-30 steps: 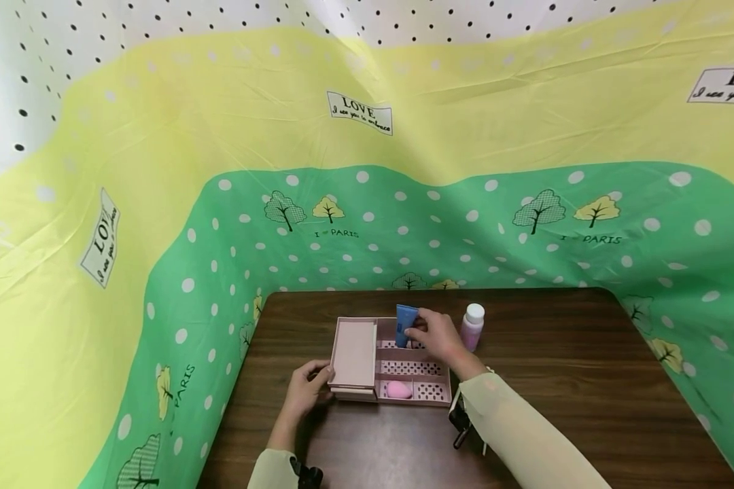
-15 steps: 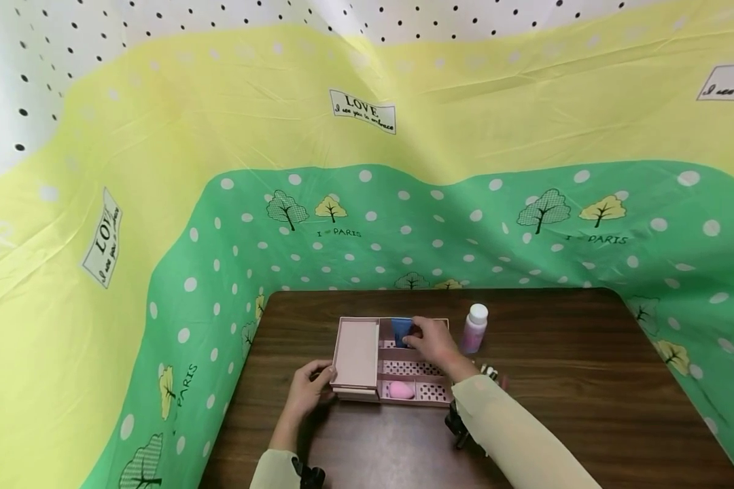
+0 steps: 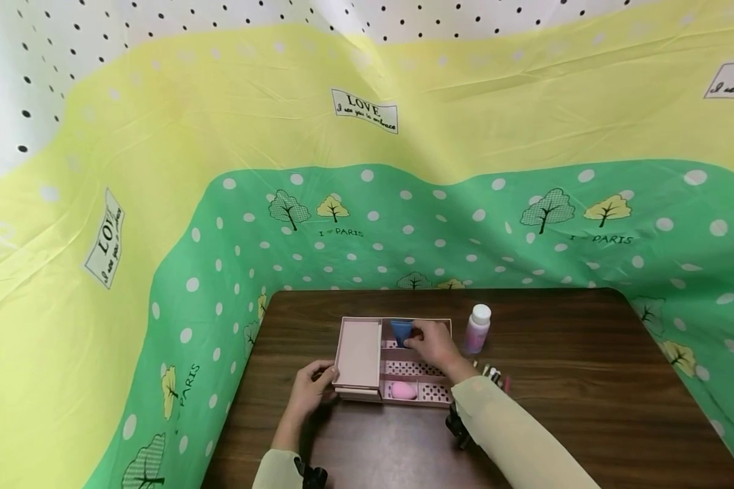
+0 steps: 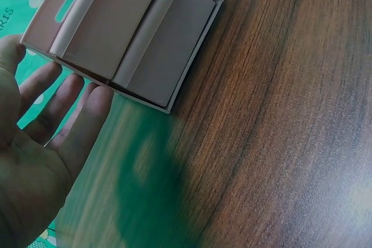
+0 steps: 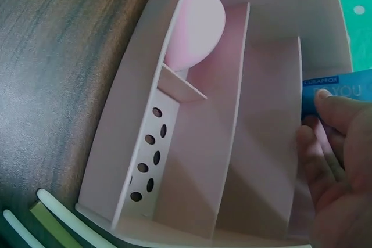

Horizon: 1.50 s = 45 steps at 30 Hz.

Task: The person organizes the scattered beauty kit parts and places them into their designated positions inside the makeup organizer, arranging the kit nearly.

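A pink desk organizer (image 3: 359, 353) stands on the table, with a flat-topped drawer section on its left and divided compartments on its right. My right hand (image 3: 434, 343) pinches a blue tube (image 3: 400, 331) between thumb and fingers, the tube's lower part inside the back compartment. In the right wrist view the tube (image 5: 349, 85) bears printed lettering. My left hand (image 3: 308, 390) rests its fingertips against the organizer's left side; the left wrist view shows those fingers (image 4: 75, 108) along the wall below the two drawer fronts (image 4: 168, 45). A pink makeup sponge (image 3: 404, 390) lies in the front compartment.
A white-capped bottle (image 3: 478, 329) stands right of the organizer. Several thin sticks (image 5: 70, 219), white and olive, lie on the table by its right side, partly hidden by my right sleeve in the head view. A patterned curtain (image 3: 355, 258) surrounds the dark wooden table (image 3: 575, 360).
My right hand has lowered the blue tube into the organizer's back compartment and still grips its top. The left hand stays at the organizer's side. The head view has shifted slightly.
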Tool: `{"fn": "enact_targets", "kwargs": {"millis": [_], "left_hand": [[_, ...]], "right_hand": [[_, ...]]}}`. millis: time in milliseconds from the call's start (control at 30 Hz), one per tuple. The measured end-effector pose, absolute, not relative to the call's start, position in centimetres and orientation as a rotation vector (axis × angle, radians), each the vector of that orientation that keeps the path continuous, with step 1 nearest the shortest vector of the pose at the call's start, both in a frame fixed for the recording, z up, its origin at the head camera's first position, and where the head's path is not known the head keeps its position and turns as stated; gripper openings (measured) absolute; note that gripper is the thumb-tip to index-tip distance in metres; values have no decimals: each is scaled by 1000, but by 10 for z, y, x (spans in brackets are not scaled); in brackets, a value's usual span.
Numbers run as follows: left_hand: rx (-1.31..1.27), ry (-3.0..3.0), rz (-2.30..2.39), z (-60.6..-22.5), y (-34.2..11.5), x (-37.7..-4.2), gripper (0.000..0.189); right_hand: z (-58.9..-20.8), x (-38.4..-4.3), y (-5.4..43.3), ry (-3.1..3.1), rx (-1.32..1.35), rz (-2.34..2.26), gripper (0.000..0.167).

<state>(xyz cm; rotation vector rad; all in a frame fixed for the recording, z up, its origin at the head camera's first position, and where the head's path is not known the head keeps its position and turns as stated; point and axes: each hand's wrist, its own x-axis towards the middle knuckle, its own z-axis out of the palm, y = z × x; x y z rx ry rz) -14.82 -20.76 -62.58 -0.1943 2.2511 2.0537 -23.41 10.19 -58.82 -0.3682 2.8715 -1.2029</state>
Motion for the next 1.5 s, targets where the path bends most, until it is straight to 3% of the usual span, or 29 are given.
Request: {"fn": "enact_targets", "kwargs": {"millis": [300, 967, 1500], "left_hand": [[-196, 2256, 2063, -626, -207, -148, 31], [-186, 2261, 2059, -625, -207, -146, 30], [-185, 2280, 2036, -616, -204, -140, 26]], "right_hand": [[-580, -233, 107, 2785, -326, -1324, 23], [-557, -220, 130, 2744, -352, -1476, 27], [-538, -200, 162, 2713, -362, -1521, 43]]}}
